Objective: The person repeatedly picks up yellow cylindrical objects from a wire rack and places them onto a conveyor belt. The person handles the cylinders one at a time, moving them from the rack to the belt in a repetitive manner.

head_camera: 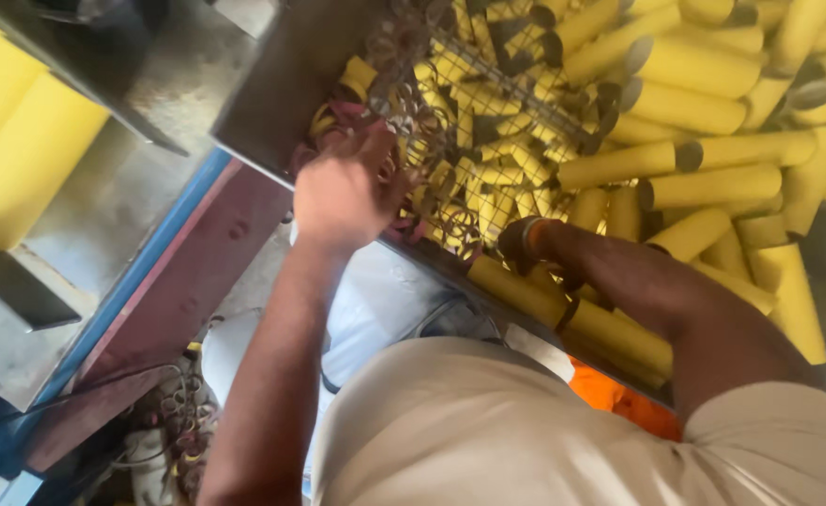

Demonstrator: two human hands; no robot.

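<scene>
My left hand (343,187) reaches forward into a heap of small yellow and reddish rings (460,178), back of the hand up, fingertips buried among them. My right hand (525,242) shows only at the wrist, which wears a dark band; its fingers are hidden among long yellow cardboard tubes (694,108) piled to the right. A wire mesh (488,75) lies over the rings. What either hand grips is hidden.
The grey metal bin wall (282,103) edges the heap on the left. Large yellow blocks (19,141) sit at far left on a metal frame. A blue and dark red beam (179,272) runs diagonally below. Loose rings (183,412) lie on the floor.
</scene>
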